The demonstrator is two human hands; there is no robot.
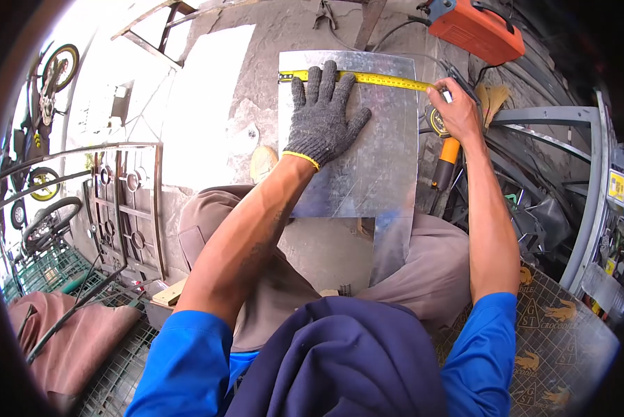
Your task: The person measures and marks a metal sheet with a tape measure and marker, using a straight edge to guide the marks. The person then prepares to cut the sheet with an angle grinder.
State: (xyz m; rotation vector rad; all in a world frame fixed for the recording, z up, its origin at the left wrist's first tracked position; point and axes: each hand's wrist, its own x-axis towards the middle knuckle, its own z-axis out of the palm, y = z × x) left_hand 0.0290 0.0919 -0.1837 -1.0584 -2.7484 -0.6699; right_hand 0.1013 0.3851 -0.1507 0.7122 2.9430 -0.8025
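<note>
Dark blue cloth: bunched folds of it (333,361) fill the near middle, between the two blue sleeves (187,361).
Patterned board: near right, a dark board (548,333) printed with crocodiles and lettering.
Brown cloth: near left, the cloth (82,333) lies over green wire mesh (117,379).
Legs: in brownish trousers (437,264), bent, one to each side of the middle.
Narrow metal piece: the piece (392,247) shows beyond the sheet's near edge and overlaps the right leg.
Metal sheet: the broad, shiny sheet (367,167) lies flat in front of the person, in the middle, its near edge by the legs.
Left grip: wide; the left hand (322,121), in a dark grey knitted glove with a yellow cuff, presses palm down on the sheet, fingers spread over the tape.
Right grip: narrow; the right hand (458,111) holds the tape measure (437,124), thumb and forefinger at the yellow blade (388,81), just past the sheet's right edge.
Tape blade: runs across the far part of the sheet, from its left edge to beyond its right.
Orange and black tool: the tool (447,161) lies right of the sheet, beside the tape case.
Left side: a rusty metal frame with rings (128,201) stands there, with wheeled vehicles (48,104) farther left.
Far right: an orange machine (475,31) with a black handle, and nearer, straw bristles (492,101).
</note>
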